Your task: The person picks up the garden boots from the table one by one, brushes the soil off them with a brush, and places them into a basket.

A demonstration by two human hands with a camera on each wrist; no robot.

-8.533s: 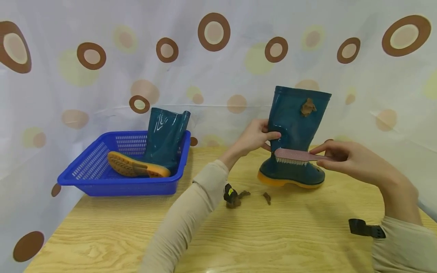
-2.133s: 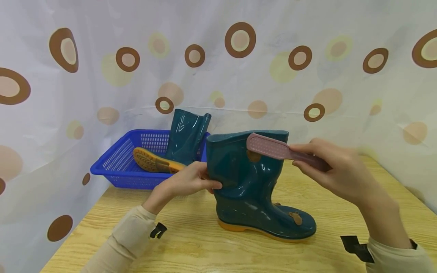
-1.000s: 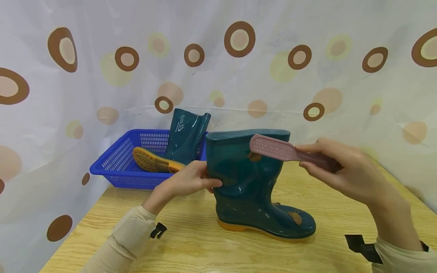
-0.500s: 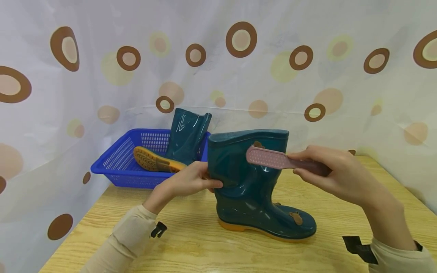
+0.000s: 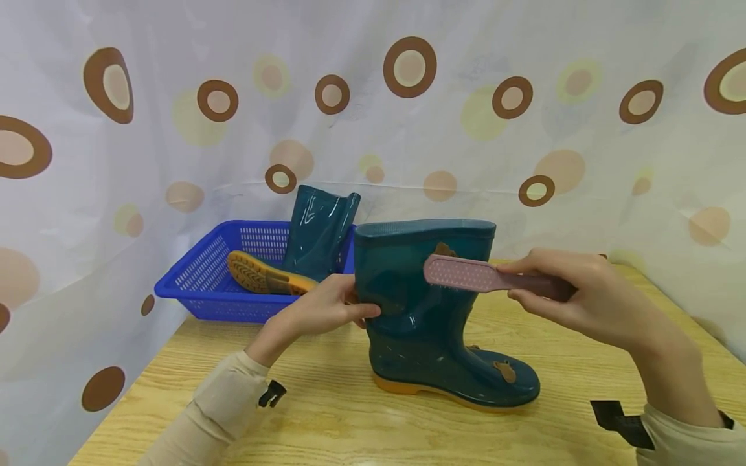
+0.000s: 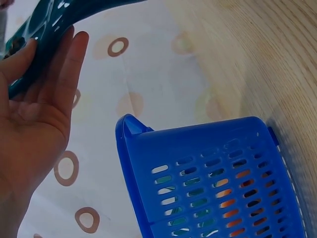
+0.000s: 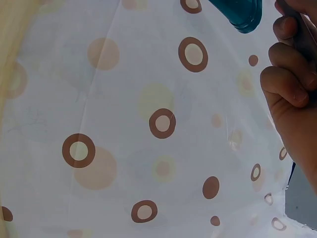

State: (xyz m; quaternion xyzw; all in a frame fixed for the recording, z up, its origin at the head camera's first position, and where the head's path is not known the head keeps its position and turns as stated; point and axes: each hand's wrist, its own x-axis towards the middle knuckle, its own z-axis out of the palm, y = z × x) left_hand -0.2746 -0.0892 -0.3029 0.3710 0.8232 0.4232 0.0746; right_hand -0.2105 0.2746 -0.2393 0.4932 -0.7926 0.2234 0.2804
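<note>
A dark green rubber boot with a yellow sole stands upright on the table, toe to the right. My left hand grips the back of its shaft, thumb on the near side; the left wrist view shows the palm against the boot. In my right hand is the handle of a pink scrubbing brush, its head lying across the upper shaft. A brown muddy patch shows just above the brush head. Another brown lump sits on the toe. The bristles are hidden.
Behind and left stands a blue perforated basket. A second green boot leans in it, beside a yellow boot sole. A patterned curtain hangs behind the wooden table.
Over the last second the brush has moved down the shaft, uncovering the brown patch above it. Since the oldest frame the boot has come nearer. The left hand keeps its hold.
</note>
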